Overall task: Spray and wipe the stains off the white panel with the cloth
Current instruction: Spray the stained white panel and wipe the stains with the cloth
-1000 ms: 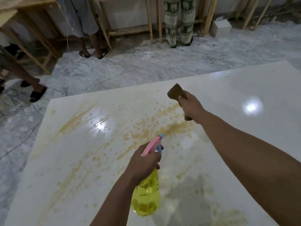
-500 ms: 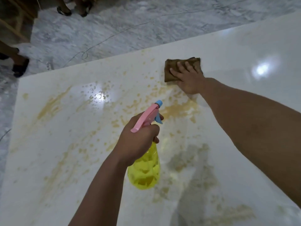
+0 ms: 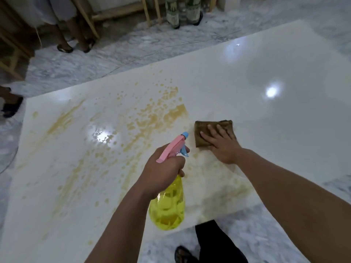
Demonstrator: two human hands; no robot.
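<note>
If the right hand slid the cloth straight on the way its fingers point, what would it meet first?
Probably only bare white panel; the right hand on the cloth points up-left, the stains lying just left of that line.

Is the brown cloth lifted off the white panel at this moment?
No. The right hand presses the cloth flat on the white panel with straight fingers.

Your white panel point(image 3: 247, 76) looks hard, smooth and glossy, mirroring the lamps as bright spots; the yellowish stains point(image 3: 152, 118) on it look wet and blotchy; the brown cloth point(image 3: 207, 128) under your right hand point(image 3: 222, 147) looks soft, matt and woven; the spray bottle point(image 3: 168, 207) in your left hand point(image 3: 163, 171) is clear yellow plastic with a smooth pink and blue head; the floor point(image 3: 76, 65) looks like veined grey marble; the frames point(image 3: 121, 13) behind are bare wood.
</note>
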